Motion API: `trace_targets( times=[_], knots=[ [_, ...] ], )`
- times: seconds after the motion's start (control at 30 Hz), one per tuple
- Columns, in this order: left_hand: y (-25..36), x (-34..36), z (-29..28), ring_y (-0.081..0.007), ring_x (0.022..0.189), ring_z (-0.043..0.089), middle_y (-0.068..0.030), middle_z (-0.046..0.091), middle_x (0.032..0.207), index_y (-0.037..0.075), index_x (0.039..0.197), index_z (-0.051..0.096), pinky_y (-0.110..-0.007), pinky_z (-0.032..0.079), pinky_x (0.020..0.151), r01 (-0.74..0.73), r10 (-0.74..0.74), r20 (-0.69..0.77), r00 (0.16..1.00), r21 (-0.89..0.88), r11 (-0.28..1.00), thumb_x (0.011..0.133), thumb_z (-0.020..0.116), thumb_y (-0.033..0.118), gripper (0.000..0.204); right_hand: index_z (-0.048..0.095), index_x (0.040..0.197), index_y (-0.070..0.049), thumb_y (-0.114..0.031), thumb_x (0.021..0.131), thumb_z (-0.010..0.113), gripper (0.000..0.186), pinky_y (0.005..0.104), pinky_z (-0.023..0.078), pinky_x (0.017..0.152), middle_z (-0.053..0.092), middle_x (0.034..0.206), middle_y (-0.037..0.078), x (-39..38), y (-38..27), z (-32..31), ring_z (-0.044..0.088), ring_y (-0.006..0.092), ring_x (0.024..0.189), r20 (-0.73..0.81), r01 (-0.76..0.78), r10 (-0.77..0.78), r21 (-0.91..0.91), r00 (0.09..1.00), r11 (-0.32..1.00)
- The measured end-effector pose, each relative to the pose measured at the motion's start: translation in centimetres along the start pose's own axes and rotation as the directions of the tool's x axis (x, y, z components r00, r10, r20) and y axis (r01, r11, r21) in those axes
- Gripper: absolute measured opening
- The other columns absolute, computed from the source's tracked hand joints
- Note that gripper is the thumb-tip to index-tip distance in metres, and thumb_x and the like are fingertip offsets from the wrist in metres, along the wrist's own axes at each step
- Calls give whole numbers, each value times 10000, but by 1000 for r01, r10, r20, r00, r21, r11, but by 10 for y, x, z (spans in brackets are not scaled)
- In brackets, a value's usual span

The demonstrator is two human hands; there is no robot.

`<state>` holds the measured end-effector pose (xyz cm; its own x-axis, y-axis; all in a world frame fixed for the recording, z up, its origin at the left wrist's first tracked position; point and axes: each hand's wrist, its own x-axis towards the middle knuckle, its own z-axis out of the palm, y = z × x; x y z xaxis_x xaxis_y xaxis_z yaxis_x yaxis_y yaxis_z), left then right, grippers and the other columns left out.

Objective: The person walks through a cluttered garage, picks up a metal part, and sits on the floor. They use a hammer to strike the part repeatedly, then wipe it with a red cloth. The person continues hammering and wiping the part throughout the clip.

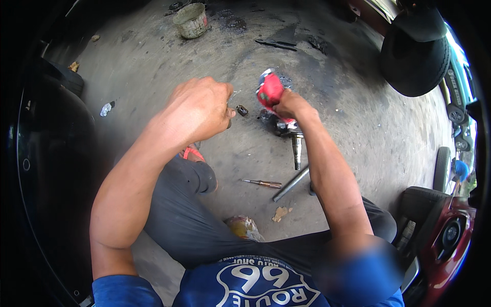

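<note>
My left hand is raised at the centre with fingers curled; what it holds, if anything, is hidden, though a dark bit shows by its fingertips. My right hand grips a crumpled red patterned rag. Just below the rag lies a greasy black metal part with a bright tapered shaft. A small dark cylindrical piece lies between my hands. Nearer me are a screwdriver and a long metal bar.
A dirty bucket and dark tools lie farther away on the stained concrete. Tyres stand at right, a red car lower right, a person in blue beyond. A can sits between my legs.
</note>
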<state>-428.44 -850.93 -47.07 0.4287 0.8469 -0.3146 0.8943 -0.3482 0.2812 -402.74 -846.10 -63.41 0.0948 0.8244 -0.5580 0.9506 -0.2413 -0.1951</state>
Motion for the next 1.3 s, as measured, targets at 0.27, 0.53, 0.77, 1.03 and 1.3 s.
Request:
trace_targets(
  times=[0.27, 0.53, 0.77, 1.03, 1.3],
  knots=[
    [-5, -5, -5, -403, 910, 731, -213, 741, 869, 4, 1008, 720, -506, 562, 822, -44, 44, 11, 999, 22, 999, 925, 743, 261, 271, 646, 1288, 31, -211, 858, 641, 493, 430, 551, 1027, 707, 1235, 277, 41, -11, 31, 686, 376, 1197, -139, -57, 43, -101, 989, 993],
    [-7, -5, -6, -400, 926, 734, -215, 746, 904, 14, 1046, 733, -501, 571, 837, -86, 86, 14, 996, 41, 995, 909, 756, 269, 290, 659, 1227, 19, -307, 859, 672, 493, 471, 543, 1016, 706, 1197, 306, -1, 4, 27, 685, 429, 1159, -184, -1, -11, -67, 983, 998],
    [-7, 5, 6, -394, 933, 729, -207, 747, 887, 14, 1047, 729, -490, 565, 831, -47, 45, 21, 999, 89, 995, 913, 753, 264, 285, 703, 1176, 21, -314, 860, 793, 469, 424, 549, 923, 765, 1051, 218, -47, 81, 21, 741, 324, 1022, -297, 150, 22, 546, 955, 824],
    [3, 9, 17, -414, 951, 717, -216, 749, 927, 19, 1077, 725, -498, 550, 837, -20, 14, 50, 999, 135, 991, 923, 747, 292, 314, 677, 1197, -24, -278, 950, 758, 364, 363, 524, 840, 731, 1056, 71, -68, 162, 124, 660, 176, 940, -322, 289, 16, 870, 947, 400],
    [32, -4, 41, -392, 953, 726, -211, 752, 935, 57, 1132, 735, -500, 547, 834, 24, -17, -61, 998, 115, 993, 925, 754, 336, 348, 674, 1243, -53, -377, 951, 748, 442, 387, 519, 896, 734, 1117, 108, -85, 187, 154, 677, 226, 1009, -253, 134, 268, 910, 930, 393]
  ],
)
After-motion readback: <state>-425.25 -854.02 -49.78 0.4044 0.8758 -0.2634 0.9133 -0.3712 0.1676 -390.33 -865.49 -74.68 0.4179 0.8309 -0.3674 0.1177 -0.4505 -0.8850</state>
